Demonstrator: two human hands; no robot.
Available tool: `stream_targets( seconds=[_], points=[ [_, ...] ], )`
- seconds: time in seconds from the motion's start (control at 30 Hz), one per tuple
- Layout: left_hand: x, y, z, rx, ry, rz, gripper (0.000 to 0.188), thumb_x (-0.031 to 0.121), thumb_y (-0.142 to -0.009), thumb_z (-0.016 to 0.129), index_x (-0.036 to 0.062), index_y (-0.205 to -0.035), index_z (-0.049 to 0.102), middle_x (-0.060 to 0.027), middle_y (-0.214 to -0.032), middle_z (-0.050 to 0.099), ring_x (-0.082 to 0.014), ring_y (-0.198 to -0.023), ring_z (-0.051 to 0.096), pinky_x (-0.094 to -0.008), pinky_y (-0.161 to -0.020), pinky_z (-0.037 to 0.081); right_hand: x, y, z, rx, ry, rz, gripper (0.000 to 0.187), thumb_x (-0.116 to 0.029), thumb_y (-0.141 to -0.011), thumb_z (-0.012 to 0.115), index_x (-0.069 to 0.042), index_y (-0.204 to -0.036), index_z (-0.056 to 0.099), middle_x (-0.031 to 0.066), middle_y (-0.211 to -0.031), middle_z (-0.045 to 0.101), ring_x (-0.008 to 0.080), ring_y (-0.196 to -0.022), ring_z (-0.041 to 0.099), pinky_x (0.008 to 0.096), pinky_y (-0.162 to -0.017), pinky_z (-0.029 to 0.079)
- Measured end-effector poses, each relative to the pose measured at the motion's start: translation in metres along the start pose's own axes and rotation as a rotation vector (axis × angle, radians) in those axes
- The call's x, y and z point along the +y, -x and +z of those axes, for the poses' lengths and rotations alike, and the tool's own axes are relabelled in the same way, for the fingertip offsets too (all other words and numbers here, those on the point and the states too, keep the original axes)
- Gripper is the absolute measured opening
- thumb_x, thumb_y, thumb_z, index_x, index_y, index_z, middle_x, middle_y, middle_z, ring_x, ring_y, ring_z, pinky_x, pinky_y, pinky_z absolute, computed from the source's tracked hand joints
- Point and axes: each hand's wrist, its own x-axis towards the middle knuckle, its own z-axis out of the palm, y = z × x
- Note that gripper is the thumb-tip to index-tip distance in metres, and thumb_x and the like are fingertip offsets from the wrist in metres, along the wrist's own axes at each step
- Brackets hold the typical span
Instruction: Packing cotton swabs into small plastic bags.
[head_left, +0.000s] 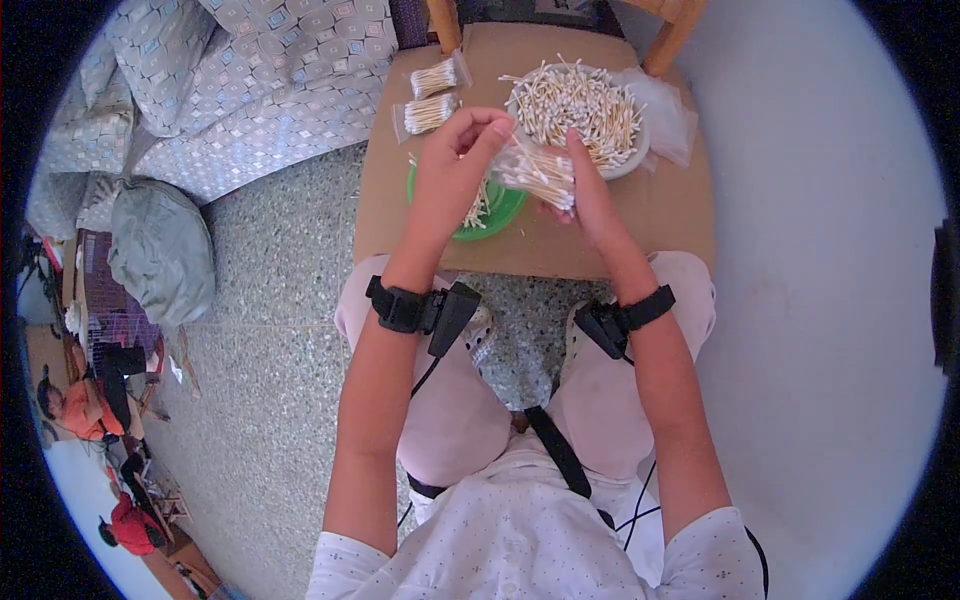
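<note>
Between my hands is a clear plastic bag (pixel 540 172) filled with cotton swabs. My left hand (pixel 455 160) pinches the bag's upper left edge with thumb and fingers. My right hand (pixel 592 190) grips the bag's other end, its thumb pointing up and its fingertips partly hidden behind the bag. Below my left hand sits a green dish (pixel 508 213) with some loose swabs in it, partly covered by the hand. Just beyond the bag, a white bowl (pixel 640 150) is heaped with loose cotton swabs (pixel 575 105).
Two filled bags of swabs (pixel 434 78) lie at the far left of the brown board-topped chair seat (pixel 540 245). Empty-looking clear bags (pixel 670 120) lie right of the bowl. A wall (pixel 800 250) stands close on the right. A patterned sofa (pixel 270 100) and two people (pixel 85 408) are at left.
</note>
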Motion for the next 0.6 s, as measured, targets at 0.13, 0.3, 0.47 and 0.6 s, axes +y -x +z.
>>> stream_targets(
  seconds=[0.13,0.3,0.47,0.6],
  points=[
    [-0.0005,-0.0004,0.0009,0.094,-0.027,0.048,0.016,0.013,-0.090,0.058,-0.0007,-0.099,0.060,-0.0044,-0.088,0.064,-0.0082,-0.081,0.059,-0.0216,-0.074,0.046,0.0059,-0.0041,-0.0018,0.013,-0.084,0.000,0.077,-0.068,-0.089,0.027,0.000,-0.111,0.056,0.0056,-0.082,0.066,0.0102,-0.053,0.058,0.0209,-0.040,0.042],
    [0.0003,0.0005,0.0001,0.130,-0.100,0.090,0.014,0.012,-0.090,0.058,-0.0006,-0.097,0.060,-0.0045,-0.088,0.065,-0.0086,-0.082,0.059,-0.0217,-0.074,0.046,0.0037,-0.0011,0.0014,0.091,-0.068,0.018,0.078,-0.069,-0.088,0.027,0.000,-0.110,0.057,0.0065,-0.086,0.066,0.0101,-0.063,0.060,0.0236,-0.045,0.047],
    [0.0005,0.0015,0.0047,0.016,-0.030,0.029,0.015,0.011,-0.090,0.058,-0.0009,-0.098,0.060,-0.0045,-0.088,0.065,-0.0087,-0.082,0.060,-0.0219,-0.074,0.046,0.0073,-0.0041,-0.0030,0.039,-0.073,0.030,0.077,-0.069,-0.088,0.027,-0.001,-0.110,0.058,0.0054,-0.088,0.066,0.0093,-0.067,0.061,0.0243,-0.047,0.047],
    [-0.0011,0.0015,0.0020,-0.023,0.006,-0.038,0.016,0.012,-0.090,0.058,-0.0014,-0.099,0.059,-0.0039,-0.088,0.064,-0.0086,-0.082,0.060,-0.0222,-0.074,0.047,0.0019,-0.0021,0.0032,0.098,-0.030,0.040,0.073,-0.067,-0.089,0.026,-0.005,-0.108,0.059,0.0019,-0.083,0.066,0.0072,-0.062,0.058,0.0211,-0.043,0.042]
  ],
)
